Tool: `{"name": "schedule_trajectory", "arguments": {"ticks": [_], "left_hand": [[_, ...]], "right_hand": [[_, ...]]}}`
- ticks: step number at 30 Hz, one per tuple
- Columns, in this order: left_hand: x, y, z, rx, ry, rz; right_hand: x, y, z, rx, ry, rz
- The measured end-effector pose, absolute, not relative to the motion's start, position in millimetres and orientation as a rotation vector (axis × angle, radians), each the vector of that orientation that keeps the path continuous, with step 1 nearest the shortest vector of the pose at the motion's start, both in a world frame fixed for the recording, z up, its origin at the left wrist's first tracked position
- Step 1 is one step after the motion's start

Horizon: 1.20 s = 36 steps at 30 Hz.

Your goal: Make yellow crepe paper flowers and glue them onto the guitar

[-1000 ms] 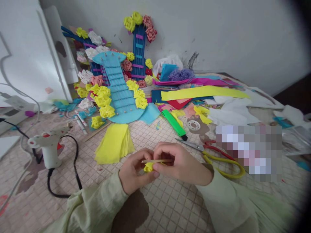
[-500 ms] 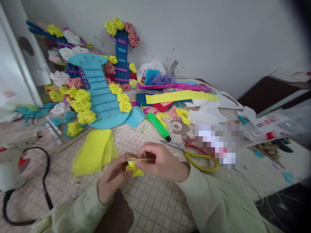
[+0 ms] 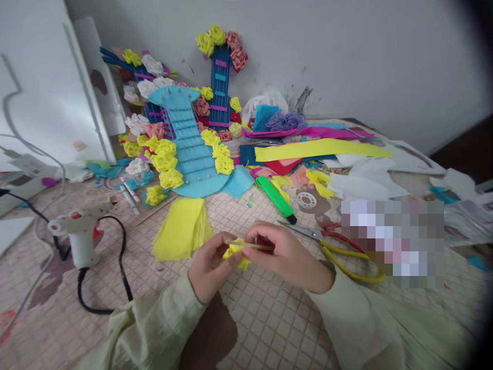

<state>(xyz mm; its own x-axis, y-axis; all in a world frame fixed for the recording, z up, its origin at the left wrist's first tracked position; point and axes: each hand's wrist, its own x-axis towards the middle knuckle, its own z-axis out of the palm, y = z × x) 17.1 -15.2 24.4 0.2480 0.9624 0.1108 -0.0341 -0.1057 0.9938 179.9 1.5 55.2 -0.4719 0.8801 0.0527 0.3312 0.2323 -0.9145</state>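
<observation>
My left hand (image 3: 213,263) is closed around the left side of a small crumpled piece of yellow crepe paper (image 3: 243,263). My right hand (image 3: 283,252) pinches the same paper from the right and also holds a thin wooden stick (image 3: 252,245), which lies across the top of it. Parts of the paper are hidden by my fingers. Behind my left hand lies a stack of yellow crepe sheets (image 3: 181,228). Scissors (image 3: 339,241) with red and yellow handles rest right of my right hand, and a green box cutter (image 3: 275,198) lies beyond it.
A white glue gun (image 3: 82,236) with a black cord stands at left. A light blue guitar-shaped board (image 3: 190,141) with yellow paper flowers leans at the back. A long yellow strip (image 3: 319,149), coloured papers and a tape ring (image 3: 307,200) lie behind. A blurred patch covers something at right.
The view has swung left, so everything sits further right and the whole glue gun shows. Both hands still hold the yellow paper and the stick, with little change in their grip.
</observation>
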Motion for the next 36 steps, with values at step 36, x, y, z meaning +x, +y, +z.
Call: {"name": "schedule_trajectory", "arguments": {"ticks": [36], "left_hand": [[13,-12,16,1.384,1.161,1.324]], "right_hand": [[175,-3,43,-0.965,-2.09,0.62]]}}
